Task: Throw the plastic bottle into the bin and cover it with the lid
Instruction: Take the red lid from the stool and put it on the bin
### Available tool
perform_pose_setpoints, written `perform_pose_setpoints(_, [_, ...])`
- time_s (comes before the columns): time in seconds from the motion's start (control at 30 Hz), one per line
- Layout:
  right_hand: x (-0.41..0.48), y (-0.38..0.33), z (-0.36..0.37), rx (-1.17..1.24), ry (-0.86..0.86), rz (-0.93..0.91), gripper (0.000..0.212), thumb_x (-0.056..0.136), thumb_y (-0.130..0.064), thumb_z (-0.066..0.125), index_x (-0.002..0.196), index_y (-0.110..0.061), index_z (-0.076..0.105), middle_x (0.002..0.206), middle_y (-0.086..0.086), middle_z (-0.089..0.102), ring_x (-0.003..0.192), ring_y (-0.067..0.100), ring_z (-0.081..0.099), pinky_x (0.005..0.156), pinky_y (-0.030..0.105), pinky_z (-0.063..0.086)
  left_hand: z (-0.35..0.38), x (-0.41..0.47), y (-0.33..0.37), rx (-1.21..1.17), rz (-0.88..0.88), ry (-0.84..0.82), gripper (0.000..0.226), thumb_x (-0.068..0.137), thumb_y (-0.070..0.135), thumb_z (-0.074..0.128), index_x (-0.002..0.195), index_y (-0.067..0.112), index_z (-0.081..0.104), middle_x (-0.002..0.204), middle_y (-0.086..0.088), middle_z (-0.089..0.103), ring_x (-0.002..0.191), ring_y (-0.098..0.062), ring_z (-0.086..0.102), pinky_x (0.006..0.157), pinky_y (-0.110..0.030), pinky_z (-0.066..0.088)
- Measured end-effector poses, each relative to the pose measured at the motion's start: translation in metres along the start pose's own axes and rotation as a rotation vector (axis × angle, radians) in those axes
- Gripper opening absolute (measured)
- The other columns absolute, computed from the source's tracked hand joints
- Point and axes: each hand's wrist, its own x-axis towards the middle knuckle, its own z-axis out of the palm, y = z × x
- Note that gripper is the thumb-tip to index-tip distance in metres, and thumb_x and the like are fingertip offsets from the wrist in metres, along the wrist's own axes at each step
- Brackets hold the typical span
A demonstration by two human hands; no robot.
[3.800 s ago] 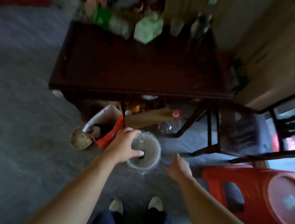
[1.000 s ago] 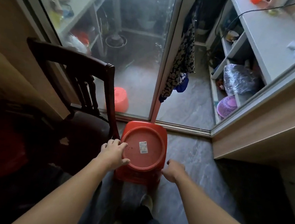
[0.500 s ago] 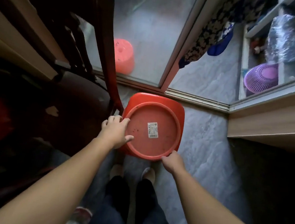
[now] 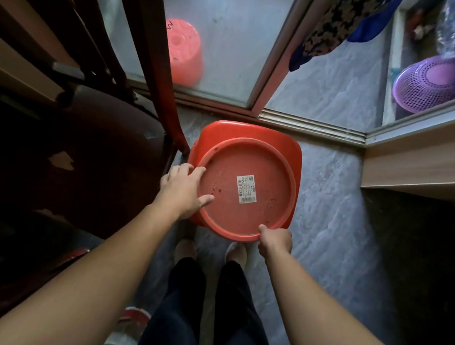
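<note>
Left hand [image 4: 181, 193] grasping the red lid [image 4: 272, 173] by its left rim, right hand [image 4: 275, 243] clutching the near rim (white label [image 4: 247, 189] mid-lid), atop a red stool [image 4: 251, 132].

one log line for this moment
lid on red stool | left hand grips its left rim | right hand pinches near rim | bin not in view

Head camera looks steeply down (close) at the floor [image 4: 328, 185].

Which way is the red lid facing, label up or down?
Up: the white label shows on top of the lid, which lies on the red stool.
</note>
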Motion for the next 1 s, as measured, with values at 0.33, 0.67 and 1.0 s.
perform_pose_setpoints(0.33, [-0.044, -0.012, -0.02, 0.294, -0.129, 0.134, 0.023, 0.081, -0.012, 0.077, 0.097, 0.001, 0.068, 0.079, 0.016, 0.072, 0.064, 0.027, 0.068, 0.071, 0.04, 0.062, -0.017, -0.003, 0.002, -0.054, 0.013, 0.04, 0.077, 0.082, 0.056, 0.061, 0.146, 0.028, 0.03, 0.149, -0.005, 0.035, 0.14, -0.027, 0.025, 0.114, -0.046, 0.023])
perform_pose_setpoints(0.67, [-0.055, -0.016, -0.036, 0.59, -0.409, 0.227, 0.06, 0.074, -0.032, 0.086, 0.122, -0.009, 0.058, 0.105, 0.013, 0.069, 0.082, 0.027, 0.065, 0.082, 0.047, 0.059, -0.015, -0.016, 0.005, -0.076, -0.011, 0.035, 0.079, 0.081, 0.056, 0.062, 0.147, 0.027, 0.029, 0.151, -0.006, 0.033, 0.142, -0.027, 0.023, 0.114, -0.047, 0.022])
perform_pose_setpoints(1.0, [-0.07, -0.016, -0.069, 0.814, -0.656, 0.072, 0.031, 0.092, -0.009, 0.066, 0.121, -0.004, 0.062, 0.082, 0.013, 0.078, 0.064, 0.022, 0.076, 0.049, 0.032, 0.06, -0.026, -0.038, 0.03, -0.236, -0.042, 0.082, 0.08, 0.08, 0.055, 0.065, 0.146, 0.026, 0.032, 0.148, -0.008, 0.036, 0.139, -0.03, 0.028, 0.111, -0.049, 0.028])
